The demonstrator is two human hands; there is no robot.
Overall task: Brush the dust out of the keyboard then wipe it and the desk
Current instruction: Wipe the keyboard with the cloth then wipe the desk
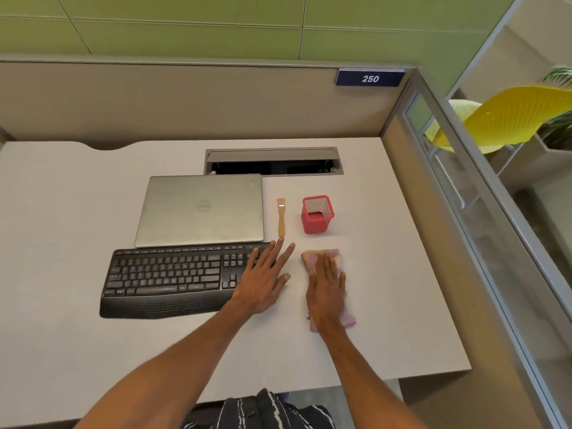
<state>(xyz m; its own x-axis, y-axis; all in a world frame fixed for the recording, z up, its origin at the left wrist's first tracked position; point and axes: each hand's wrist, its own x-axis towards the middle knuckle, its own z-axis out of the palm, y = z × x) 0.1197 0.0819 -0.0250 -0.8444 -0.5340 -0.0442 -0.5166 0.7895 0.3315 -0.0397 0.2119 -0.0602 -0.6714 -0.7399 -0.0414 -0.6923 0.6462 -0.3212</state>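
A single head-worn camera looks forward and steeply down from close above the desk's (93,351) near edge, the desk filling most of its wide view.

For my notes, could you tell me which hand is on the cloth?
The right hand, flat on the pink cloth on the desk; the left hand lies open over the right end of the keyboard, holding nothing.
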